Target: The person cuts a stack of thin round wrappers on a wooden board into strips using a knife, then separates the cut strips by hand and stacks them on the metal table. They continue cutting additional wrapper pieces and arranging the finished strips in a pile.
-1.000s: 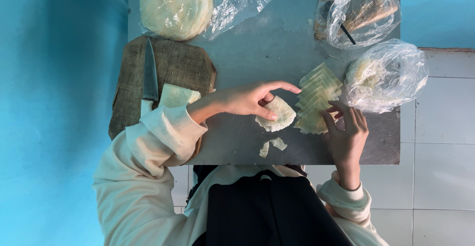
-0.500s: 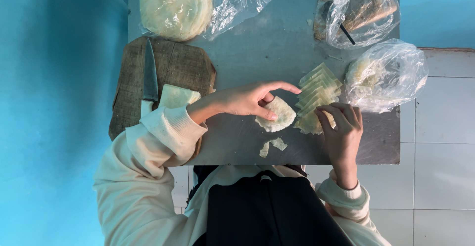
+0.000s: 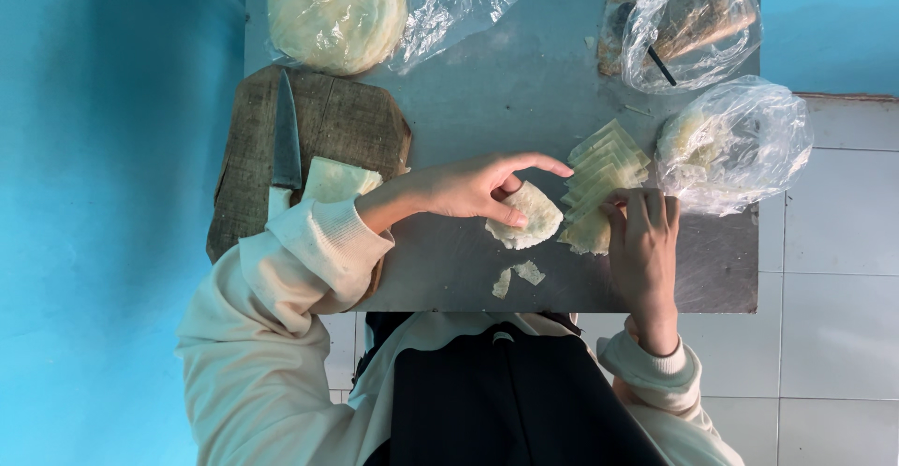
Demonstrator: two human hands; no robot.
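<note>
My left hand [image 3: 468,190] reaches in from the left and pinches a pale, rounded piece of thin pastry sheet [image 3: 534,218] against the grey metal table [image 3: 487,101], index finger stretched out. Just right of it lies a fanned stack of cut pastry strips [image 3: 607,168]. My right hand [image 3: 646,246] comes up from below, back of the hand showing, with its fingers curled down over the near end of that stack. Two small pastry scraps [image 3: 517,277] lie near the table's front edge.
A dark wooden cutting board [image 3: 328,124] at the left carries a knife [image 3: 285,138] and a cut pastry piece [image 3: 337,180]. A round pile of pastry sheets [image 3: 337,12] lies on plastic at the back. Two clear plastic bags [image 3: 730,143] sit at the right. A blue wall runs along the left.
My right hand has turned over from palm up with spread fingers and closed its fingers down on the near end of the strip stack. The left hand has stayed on the rounded piece.
</note>
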